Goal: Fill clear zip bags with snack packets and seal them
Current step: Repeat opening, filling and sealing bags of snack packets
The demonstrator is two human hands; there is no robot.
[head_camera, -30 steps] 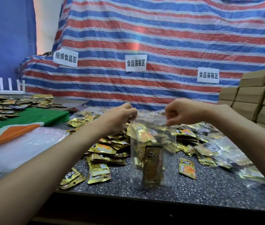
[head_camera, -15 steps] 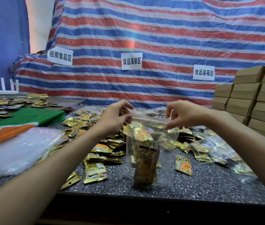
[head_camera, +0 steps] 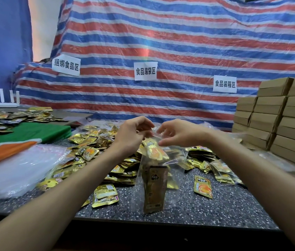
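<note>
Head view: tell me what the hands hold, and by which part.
The left hand and the right hand both pinch the clear zip bag by its top zip edge.

On the striped tarp (head_camera: 179, 42) hang three white papers with black print. The left sign (head_camera: 66, 67) reads 捆绑食品区, the middle sign (head_camera: 145, 71) reads 食品装袋区, and the right sign (head_camera: 225, 84) reads 食品装箱区. The print on the gold snack packets (head_camera: 202, 186) is too small to read.
</note>
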